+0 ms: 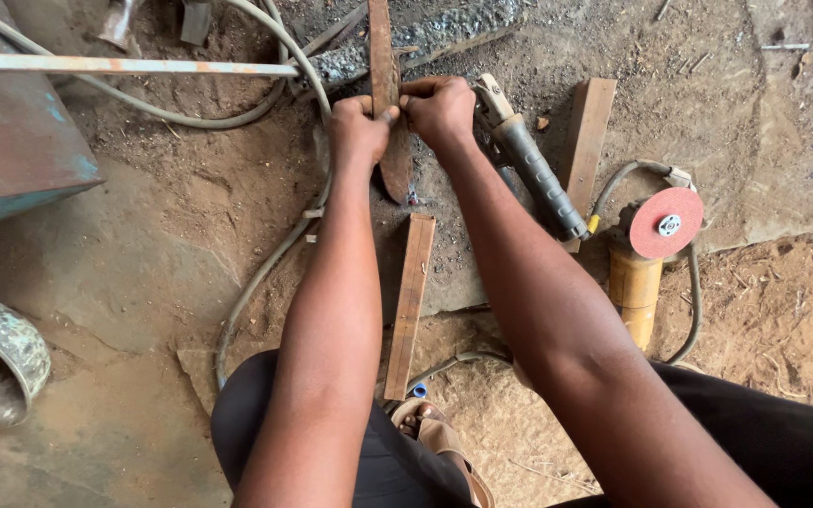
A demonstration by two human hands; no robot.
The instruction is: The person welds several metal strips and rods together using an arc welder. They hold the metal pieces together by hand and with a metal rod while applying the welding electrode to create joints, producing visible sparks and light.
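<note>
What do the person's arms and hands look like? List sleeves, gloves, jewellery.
The left hand and right hand are bare: no gloves, and no rings or watch visible. Both arms are uncovered, with no sleeve showing up to the picture's edge. Also worn: dark trousers and a tan sandal.

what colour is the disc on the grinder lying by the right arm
The disc is red with a small silver hub, on a yellow-bodied grinder; the head view shows it plainly.

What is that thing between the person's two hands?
In the head view, a rusty flat metal strip stands between the left hand and the right hand. Both hands grip it from either side.
</note>
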